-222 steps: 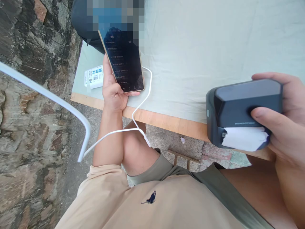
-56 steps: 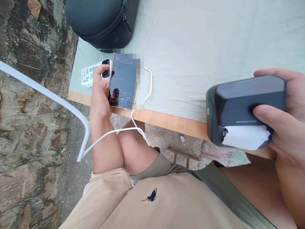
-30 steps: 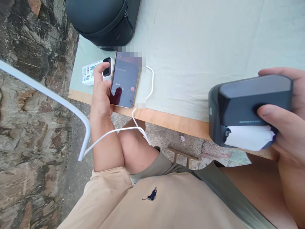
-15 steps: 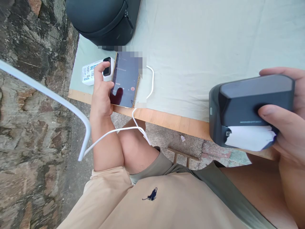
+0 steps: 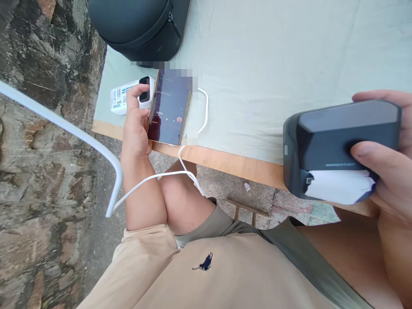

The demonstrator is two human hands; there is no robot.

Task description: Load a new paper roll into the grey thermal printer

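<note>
My left hand (image 5: 138, 128) grips a smartphone (image 5: 169, 109) by its left and lower edge. The phone is tilted with its lit screen towards me, and some of the fingers are hidden behind it. The index finger curls above a white power bank (image 5: 119, 96) with a dark display, lying just left of the phone. On the right, my right hand (image 5: 386, 167) is wrapped around a dark grey label printer (image 5: 341, 137), thumb on its top face. White paper (image 5: 339, 185) with a ragged edge sticks out of the printer's near side.
A black zippered case (image 5: 138, 34) stands on the cloth-covered table (image 5: 257, 86) at the back left. One white cable (image 5: 206, 111) loops past the phone and over the table edge. A thick white cord (image 5: 64, 118) crosses before a stone wall (image 5: 35, 171).
My left thumb has drawn back from the phone screen to its edge, and its dark reflection has gone. The printer in my right hand has shifted very slightly to the right.
</note>
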